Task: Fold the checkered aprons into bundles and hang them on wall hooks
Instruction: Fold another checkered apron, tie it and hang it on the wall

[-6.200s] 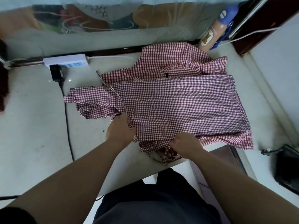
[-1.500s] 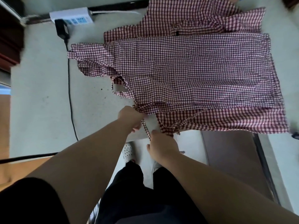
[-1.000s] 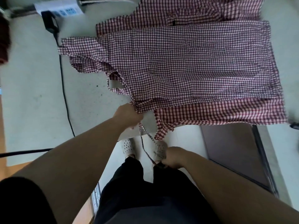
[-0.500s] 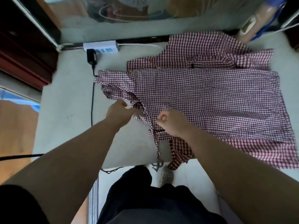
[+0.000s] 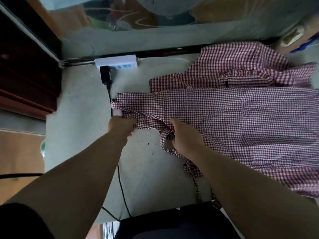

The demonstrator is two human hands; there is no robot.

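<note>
Grips apron with both hands. With left hand, curls round bunched bib edge at apron's 9 o'clock end. With right hand, just toward 3 o'clock from that, curls into near side edge, cloth puckered under fingers. Keeps hands apart, short run of bib edge between.

Otherwise flat on table: red-white check, from centre of view out to 3 o'clock and past frame edge. At near edge, tie hanging toward 6 o'clock over table's front, partly hidden by right forearm.

Underneath, second apron, same check, showing at 12 to 2 o'clock beyond top one, rumpled, with small dark tab on it.

At 11 o'clock, white power strip against back of table, with black plug in it and black cord running toward 6 o'clock past bib end, behind left forearm, off front edge.

At 1 o'clock corner, blurred tan-and-blue object; can't tell what. At 9 to 10 o'clock, dark wood furniture. At 6 o'clock, dark trousers.
</note>
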